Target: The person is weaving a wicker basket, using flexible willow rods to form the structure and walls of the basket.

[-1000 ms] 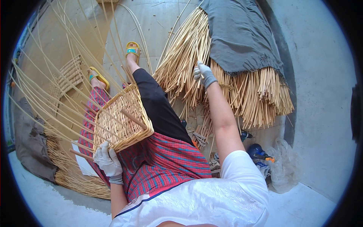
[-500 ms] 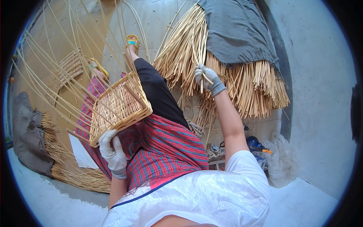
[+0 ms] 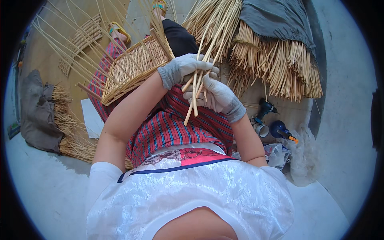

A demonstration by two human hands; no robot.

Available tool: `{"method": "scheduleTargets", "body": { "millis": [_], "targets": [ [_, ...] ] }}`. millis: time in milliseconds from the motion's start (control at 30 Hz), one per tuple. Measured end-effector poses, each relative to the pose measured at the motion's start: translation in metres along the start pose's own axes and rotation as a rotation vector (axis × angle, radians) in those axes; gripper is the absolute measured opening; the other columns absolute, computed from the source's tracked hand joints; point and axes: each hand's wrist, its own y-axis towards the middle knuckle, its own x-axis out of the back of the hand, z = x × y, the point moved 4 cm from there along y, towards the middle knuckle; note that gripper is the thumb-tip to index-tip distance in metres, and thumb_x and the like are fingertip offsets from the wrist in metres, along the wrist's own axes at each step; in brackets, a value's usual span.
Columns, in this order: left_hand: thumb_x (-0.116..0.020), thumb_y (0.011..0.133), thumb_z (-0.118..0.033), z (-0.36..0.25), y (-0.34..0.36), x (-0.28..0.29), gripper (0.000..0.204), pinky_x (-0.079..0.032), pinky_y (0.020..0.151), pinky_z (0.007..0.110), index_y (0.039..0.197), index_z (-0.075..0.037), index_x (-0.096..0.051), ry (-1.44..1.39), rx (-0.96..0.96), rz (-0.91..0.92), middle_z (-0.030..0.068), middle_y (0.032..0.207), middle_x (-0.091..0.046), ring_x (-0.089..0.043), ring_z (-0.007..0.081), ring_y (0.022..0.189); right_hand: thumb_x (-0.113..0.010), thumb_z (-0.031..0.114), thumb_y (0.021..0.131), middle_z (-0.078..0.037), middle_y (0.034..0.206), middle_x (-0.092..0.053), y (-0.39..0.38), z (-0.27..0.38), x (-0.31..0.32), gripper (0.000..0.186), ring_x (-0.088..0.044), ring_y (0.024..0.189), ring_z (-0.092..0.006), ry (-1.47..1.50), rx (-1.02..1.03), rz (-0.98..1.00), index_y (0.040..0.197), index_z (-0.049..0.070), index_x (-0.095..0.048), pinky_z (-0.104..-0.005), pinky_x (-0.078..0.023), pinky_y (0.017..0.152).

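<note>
Several pale wicker rods (image 3: 195,94) are bunched in front of my lap, thick cut ends toward me and long shafts running away to the far side. My left hand (image 3: 185,68), in a whitish-grey glove, grips them from the left. Just below and to the right, my gloved right hand (image 3: 218,96) is closed round the same rods; some of its fingers are hidden behind them. A partly woven wicker basket (image 3: 136,64) rests tilted on my legs, left of the hands and touched by neither. Short posts and long upright stakes rise from its rim.
A large rod pile (image 3: 280,68) under a grey cloth (image 3: 276,20) lies far right. Another bundle (image 3: 66,116) under a dark cloth (image 3: 38,116) is at left. A woven panel (image 3: 86,34) lies on the floor. A drill (image 3: 264,110), blue bottle (image 3: 280,130) and plastic bag (image 3: 304,156) stand at right.
My right hand has come back from the pile toward my lap with the rods. My left hand has left the basket's near edge and moved right onto them. The view has shifted.
</note>
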Motion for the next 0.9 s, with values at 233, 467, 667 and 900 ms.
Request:
{"method": "scheduleTargets", "body": {
  "millis": [233, 467, 667, 900],
  "targets": [
    [-0.077, 0.088, -0.011, 0.015, 0.006, -0.004, 0.033, -0.062, 0.076, 0.04, 0.114, -0.004, -0.058, 0.168, 0.063, 0.05, 0.0122, 0.095, -0.069, -0.071, 0.0226, 0.086, -0.051, 0.049, 0.102, -0.006, 0.091, -0.07, -0.004, -0.01, 0.02, 0.049, -0.064, 0.066, -0.0099, -0.377, -0.047, -0.33, 0.116, 0.004, -0.063, -0.0196, -0.051, 0.052],
    [-0.07, 0.091, -0.005, 0.001, -0.048, 0.008, 0.027, -0.06, 0.068, 0.032, 0.113, -0.002, -0.055, 0.254, -0.063, -0.273, 0.0108, 0.092, -0.067, -0.068, 0.0173, 0.077, -0.049, 0.043, 0.106, 0.003, 0.063, -0.057, -0.027, -0.016, -0.01, 0.044, -0.044, 0.043, -0.0039, -0.495, -0.112, -0.449, 0.113, 0.004, -0.068, -0.0196, -0.033, 0.038],
    [-0.058, 0.1, -0.016, -0.049, -0.223, -0.033, 0.033, -0.032, 0.042, 0.016, 0.125, 0.004, -0.052, 0.376, -0.3, -0.404, 0.0031, 0.083, -0.061, -0.042, 0.0011, 0.049, -0.04, 0.032, 0.109, 0.007, 0.054, -0.034, -0.048, -0.028, 0.024, 0.042, -0.028, 0.039, -0.0066, -0.065, 0.094, -0.572, 0.137, 0.003, -0.05, -0.0236, -0.023, 0.036],
    [-0.056, 0.097, -0.011, -0.032, -0.374, -0.041, 0.051, -0.03, 0.043, 0.015, 0.143, 0.006, -0.041, 0.445, -1.323, -0.259, 0.0281, 0.143, -0.051, -0.038, 0.0012, 0.048, -0.043, 0.032, 0.108, 0.004, 0.056, -0.046, -0.023, -0.047, -0.049, 0.037, -0.042, 0.042, -0.0104, 1.37, -0.493, -0.24, 0.124, 0.002, -0.057, -0.0312, -0.034, 0.038]
  ]
}}
